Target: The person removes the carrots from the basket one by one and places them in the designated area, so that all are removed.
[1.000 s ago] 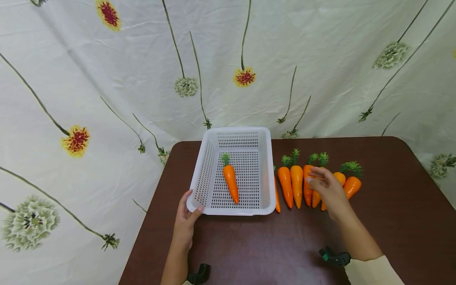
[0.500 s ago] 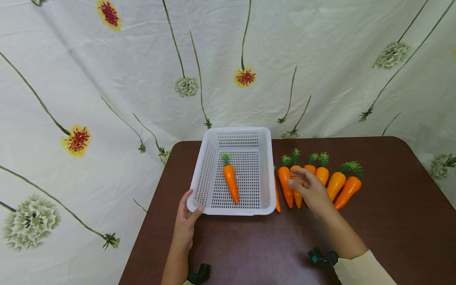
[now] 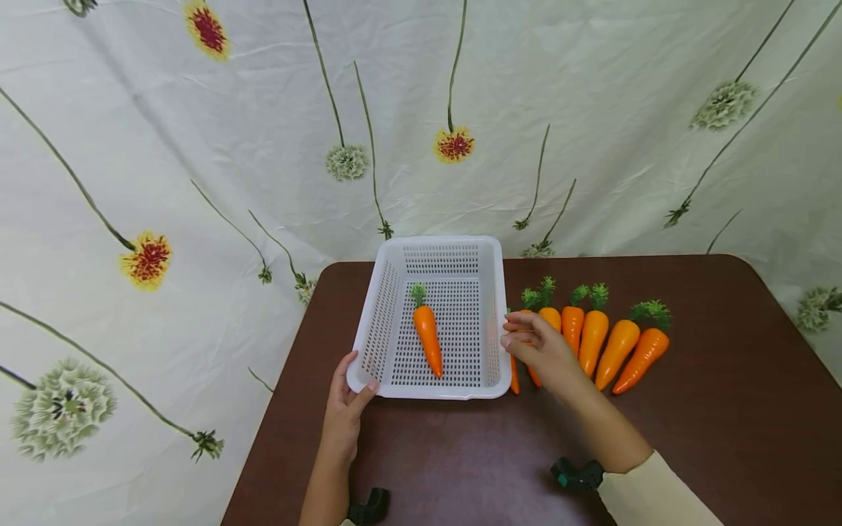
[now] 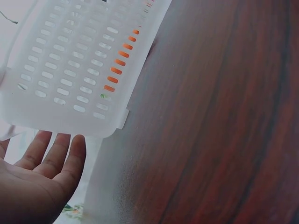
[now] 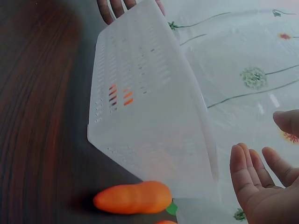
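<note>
A white plastic basket with slotted walls stands on the table, and one orange carrot with a green top lies inside it. At its near left corner my left hand holds the rim, thumb on top and fingers along the outside wall. Close to the right rim is my right hand, its fingers loosely bent with nothing between them. It hovers over the leftmost carrots of a row and partly hides them. In the right wrist view one carrot lies beside the basket wall, below the right hand.
Several more carrots with green tops lie fanned out to the right of the basket. The dark brown table meets a flower-printed cloth at its back and left edges. Each wrist wears a black device.
My right hand has moved left across the carrot row to the basket's right rim, uncovering the carrots on the right. The left hand and basket stay in place.
</note>
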The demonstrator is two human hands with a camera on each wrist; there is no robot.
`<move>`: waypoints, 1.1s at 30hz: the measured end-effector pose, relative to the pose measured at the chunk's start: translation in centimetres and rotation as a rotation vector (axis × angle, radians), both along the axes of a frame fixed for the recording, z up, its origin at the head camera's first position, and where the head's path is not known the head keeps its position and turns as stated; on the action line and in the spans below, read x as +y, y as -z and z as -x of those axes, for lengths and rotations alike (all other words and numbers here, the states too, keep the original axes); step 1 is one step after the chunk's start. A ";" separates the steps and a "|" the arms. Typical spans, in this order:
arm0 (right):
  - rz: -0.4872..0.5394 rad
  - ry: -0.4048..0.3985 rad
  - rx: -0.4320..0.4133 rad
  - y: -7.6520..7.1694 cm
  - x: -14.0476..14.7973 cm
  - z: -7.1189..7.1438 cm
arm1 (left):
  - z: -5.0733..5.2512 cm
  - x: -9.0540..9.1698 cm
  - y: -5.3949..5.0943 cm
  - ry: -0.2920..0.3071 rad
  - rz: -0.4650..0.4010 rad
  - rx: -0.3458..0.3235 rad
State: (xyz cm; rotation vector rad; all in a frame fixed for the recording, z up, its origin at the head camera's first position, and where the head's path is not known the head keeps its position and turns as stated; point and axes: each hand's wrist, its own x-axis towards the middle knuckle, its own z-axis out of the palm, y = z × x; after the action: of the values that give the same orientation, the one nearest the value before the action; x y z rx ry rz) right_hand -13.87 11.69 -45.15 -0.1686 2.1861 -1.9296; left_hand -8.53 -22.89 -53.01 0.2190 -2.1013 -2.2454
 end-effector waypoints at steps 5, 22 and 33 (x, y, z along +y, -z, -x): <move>0.011 -0.036 -0.003 0.0 -1.3 0.1 | 0.0 0.0 0.1 -0.004 0.003 -0.005; -0.031 -0.061 -0.010 0.2 -6.2 1.0 | 0.0 0.0 0.1 -0.002 -0.002 0.005; -0.120 0.049 -0.053 -0.4 -9.2 2.4 | 0.0 0.0 0.0 -0.012 -0.004 0.001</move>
State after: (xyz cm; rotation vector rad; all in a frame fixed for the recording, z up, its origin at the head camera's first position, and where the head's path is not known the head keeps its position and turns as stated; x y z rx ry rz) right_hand -16.30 2.51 -44.76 -0.0441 2.2833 -1.7985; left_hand -8.52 -22.85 -53.02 0.2299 -2.0897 -2.2421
